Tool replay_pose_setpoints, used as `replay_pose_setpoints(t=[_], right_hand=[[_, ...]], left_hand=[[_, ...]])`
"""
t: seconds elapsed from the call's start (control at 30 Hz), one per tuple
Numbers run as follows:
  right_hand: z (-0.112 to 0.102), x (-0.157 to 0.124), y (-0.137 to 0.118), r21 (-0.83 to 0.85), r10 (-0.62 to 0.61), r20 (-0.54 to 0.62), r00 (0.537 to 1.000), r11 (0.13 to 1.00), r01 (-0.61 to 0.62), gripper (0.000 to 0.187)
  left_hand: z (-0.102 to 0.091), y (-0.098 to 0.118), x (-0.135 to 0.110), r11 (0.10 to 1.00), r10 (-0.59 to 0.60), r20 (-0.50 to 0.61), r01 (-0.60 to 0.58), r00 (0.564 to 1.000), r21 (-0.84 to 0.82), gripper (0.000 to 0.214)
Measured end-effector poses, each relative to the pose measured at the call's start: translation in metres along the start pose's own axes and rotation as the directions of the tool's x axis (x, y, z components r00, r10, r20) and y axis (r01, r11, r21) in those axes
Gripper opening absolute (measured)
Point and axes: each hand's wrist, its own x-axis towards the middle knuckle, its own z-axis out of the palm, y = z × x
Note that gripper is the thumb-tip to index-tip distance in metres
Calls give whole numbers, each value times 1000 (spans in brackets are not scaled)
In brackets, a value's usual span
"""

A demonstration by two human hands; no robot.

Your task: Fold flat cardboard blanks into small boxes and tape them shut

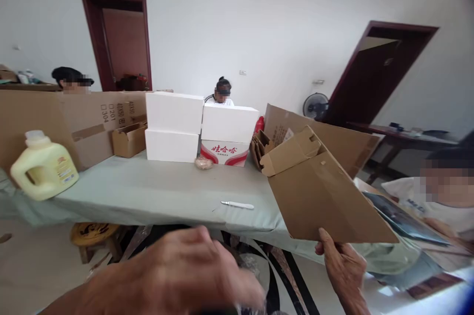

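Note:
My right hand (342, 268) is at the lower right, its fingers closed on the bottom edge of a flat brown cardboard box blank (326, 196), which is held up tilted over the table's near edge. The blank's flaps (291, 152) are partly folded up at its top left. My left hand (177, 275) is low in the foreground, blurred by motion, back of the hand toward me, above some crinkled clear plastic (255, 275). Whether it holds anything is hidden. A small white-handled knife (237, 205) lies on the table between the hands.
A grey-green covered table (148, 191) carries a cream detergent jug (43, 167), large cardboard sheets (74, 117), a small open carton (129, 139), white foam boxes (202, 125) and folded cartons (344, 142). Two people sit behind the boxes; another person (440, 191) is at the right. A stool (92, 238) stands under the table.

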Motion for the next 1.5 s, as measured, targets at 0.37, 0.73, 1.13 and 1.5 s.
replay_pose_setpoints(t=[0.37, 0.73, 1.13, 1.5], right_hand=[[-35, 34, 21, -95, -48, -77, 996, 995, 40, 52], [34, 158, -27, -280, -206, -74, 976, 943, 178, 36], [168, 277, -19, -464, -238, 129, 963, 843, 271, 26], [245, 337, 12, -530, -184, 139, 973, 816, 230, 36]], left_hand=[[65, -241, -107, 625, -777, 16, 769, 629, 131, 34], [160, -288, -165, 431, -901, -2, 897, 433, 95, 41], [206, -292, -192, 490, -810, -278, 856, 517, 163, 39], [205, -287, -196, 558, -727, -361, 809, 584, 185, 32]])
